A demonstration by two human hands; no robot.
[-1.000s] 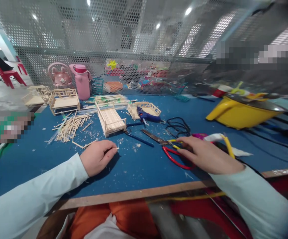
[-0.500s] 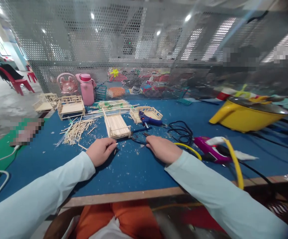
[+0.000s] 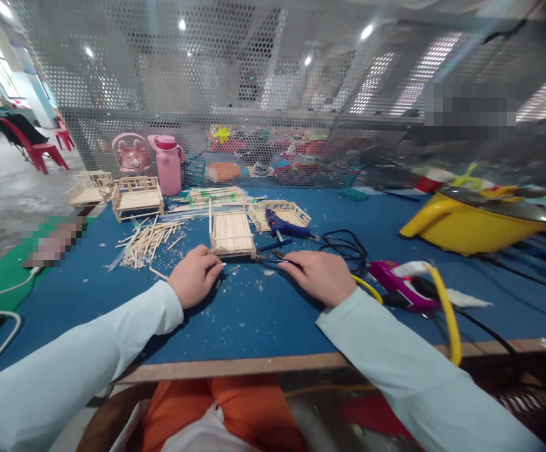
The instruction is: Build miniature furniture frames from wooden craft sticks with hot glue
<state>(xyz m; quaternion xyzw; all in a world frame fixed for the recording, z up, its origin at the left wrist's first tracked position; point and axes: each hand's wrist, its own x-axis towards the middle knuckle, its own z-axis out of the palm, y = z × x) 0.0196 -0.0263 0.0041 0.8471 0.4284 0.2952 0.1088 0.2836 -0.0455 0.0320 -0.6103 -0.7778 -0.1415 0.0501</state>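
Observation:
My left hand (image 3: pixel 195 276) rests on the blue table (image 3: pixel 254 320), its fingers pinched shut on a thin wooden stick (image 3: pixel 222 264). Just beyond it stands a small frame of wooden sticks (image 3: pixel 232 233). My right hand (image 3: pixel 320 276) lies to the right with its fingers closed over the handles of blue-handled pliers (image 3: pixel 273 250), whose jaws point at the frame. Both sleeves are pale blue.
A pile of loose sticks (image 3: pixel 152 238) and finished stick furniture (image 3: pixel 136 196) lie at the left. A blue glue gun (image 3: pixel 279 223), black cable (image 3: pixel 343 242), purple tool (image 3: pixel 395 282) with yellow cord (image 3: pixel 445 307), yellow pot (image 3: pixel 470 223), pink bottle (image 3: pixel 169 164) and mesh wall (image 3: pixel 273 94) surround them.
My right hand left the red-handled scissors at the right and moved left onto the blue-handled pliers. The stick frame now stands squarer. My left hand stayed put, holding its stick.

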